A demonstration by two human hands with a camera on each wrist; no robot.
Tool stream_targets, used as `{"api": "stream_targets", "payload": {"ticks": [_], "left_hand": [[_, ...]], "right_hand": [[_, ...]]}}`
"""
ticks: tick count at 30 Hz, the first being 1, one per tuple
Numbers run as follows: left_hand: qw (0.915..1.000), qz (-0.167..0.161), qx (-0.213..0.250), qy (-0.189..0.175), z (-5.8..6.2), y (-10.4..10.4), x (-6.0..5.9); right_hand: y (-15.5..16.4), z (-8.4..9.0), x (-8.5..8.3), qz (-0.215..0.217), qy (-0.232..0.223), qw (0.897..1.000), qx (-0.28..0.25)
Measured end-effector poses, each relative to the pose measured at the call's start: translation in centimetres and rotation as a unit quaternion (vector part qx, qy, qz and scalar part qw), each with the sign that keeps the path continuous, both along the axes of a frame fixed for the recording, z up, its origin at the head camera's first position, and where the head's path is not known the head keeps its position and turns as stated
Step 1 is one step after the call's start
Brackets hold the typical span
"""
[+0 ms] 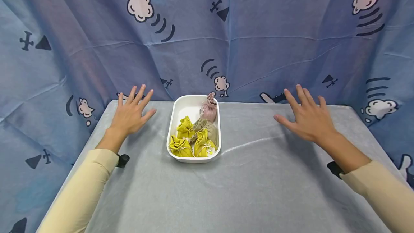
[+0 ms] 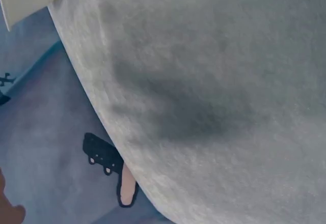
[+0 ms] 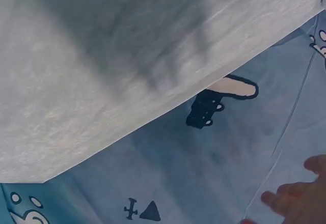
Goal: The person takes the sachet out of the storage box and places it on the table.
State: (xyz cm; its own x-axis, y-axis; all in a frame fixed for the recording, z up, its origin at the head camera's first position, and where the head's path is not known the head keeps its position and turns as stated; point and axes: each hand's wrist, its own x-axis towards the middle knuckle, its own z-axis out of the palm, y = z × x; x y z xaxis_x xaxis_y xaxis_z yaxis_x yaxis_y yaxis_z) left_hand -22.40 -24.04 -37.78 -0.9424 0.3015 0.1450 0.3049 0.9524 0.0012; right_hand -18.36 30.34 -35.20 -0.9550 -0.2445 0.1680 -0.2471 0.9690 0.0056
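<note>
Head view: my left hand hovers or rests over the far left part of the bench, fingers spread and straight, holding nothing; I cannot tell whether the palm touches the grey cover. My right hand is the same on the far right, fingers fanned, nothing in it. Between them, nearer my left hand but apart from both, stands a white tray, long side running away from me. In it lie small tied cloth pouches: three yellow pouches crowd the near end, a beige pouch sits just behind them on the right, touching them, and a pink pouch leans against the far right wall. The far left corner of the tray is bare. Cream sleeves cover both forearms. A blue curtain printed with cartoon clouds and small planes hangs behind and to the sides of the bench. Left wrist view: mostly grey bench cover, a white tray corner at top left, the curtain beyond the edge; only a sliver of fingertip at bottom left, so the hand's state is not readable here. Right wrist view: the bench edge runs diagonally, curtain below it, fingertips at bottom right, loose and gripping nothing.
</note>
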Motion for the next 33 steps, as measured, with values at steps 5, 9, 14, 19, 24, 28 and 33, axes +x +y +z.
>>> {"api": "stream_targets", "payload": {"ticks": [5,9,14,19,24,28,33], "left_hand": [[0.9988,-0.041,0.012,-0.025,0.1,0.7,0.1],[0.9967,-0.069,0.014,-0.041,0.2,1.4,0.2],[0.9929,-0.098,0.005,-0.068,0.3,2.3,0.2],[0.9904,-0.114,0.003,-0.077,0.3,2.9,0.4],[0.9876,-0.132,0.001,-0.086,0.0,3.2,0.4],[0.985,-0.142,-0.006,-0.097,-0.4,3.3,0.4],[0.979,-0.164,-0.004,-0.12,-0.8,3.6,0.4]], "right_hand": [[-1.2,0.1,0.2,0.039,0.019,0.999,-0.016],[-2.3,0.2,0.5,0.058,0.008,0.998,-0.04],[-4.1,0.4,0.9,0.062,-0.031,0.994,-0.084],[-5.6,0.5,1.2,0.075,-0.067,0.986,-0.132],[-6.6,0.1,1.5,0.094,-0.123,0.973,-0.171],[-7.4,-0.4,1.7,0.113,-0.158,0.958,-0.209],[-8.2,-0.6,1.9,0.137,-0.171,0.941,-0.257]]}}
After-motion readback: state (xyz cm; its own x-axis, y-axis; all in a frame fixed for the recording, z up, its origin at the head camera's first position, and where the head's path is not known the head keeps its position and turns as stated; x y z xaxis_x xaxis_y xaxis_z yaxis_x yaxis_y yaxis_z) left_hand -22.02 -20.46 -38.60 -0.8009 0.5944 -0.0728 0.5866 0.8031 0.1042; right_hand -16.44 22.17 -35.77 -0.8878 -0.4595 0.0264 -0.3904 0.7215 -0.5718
